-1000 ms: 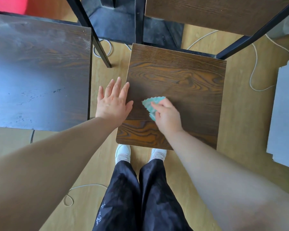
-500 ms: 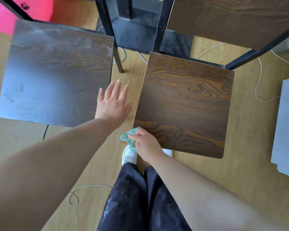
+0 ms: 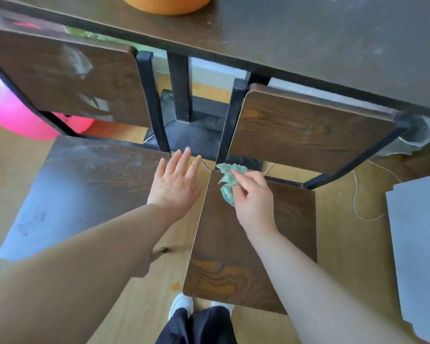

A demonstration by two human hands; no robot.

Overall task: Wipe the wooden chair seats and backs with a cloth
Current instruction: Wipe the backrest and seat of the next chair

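Two dark wooden chairs with black metal frames stand side by side below me. My right hand [image 3: 252, 198] grips a crumpled green cloth [image 3: 227, 181] at the far left corner of the right chair's seat [image 3: 291, 219], just below its backrest [image 3: 305, 131]. My left hand [image 3: 175, 183] is flat with fingers spread over the gap between the chairs, at the right edge of the dusty left seat [image 3: 85, 184]. The left chair's backrest [image 3: 67, 78] rises behind it.
A dark table [image 3: 333, 38] with an orange object [image 3: 166, 3] on it runs across the top. A pink ball [image 3: 15, 115] lies at the left, a grey board [image 3: 420, 244] at the right, and white cables [image 3: 358, 202] on the wooden floor. My feet stand at the bottom.
My right hand carried the cloth from the seat's near left corner up to its far left corner. The view tilted up, bringing the backrests and table into sight. My left hand stayed spread.
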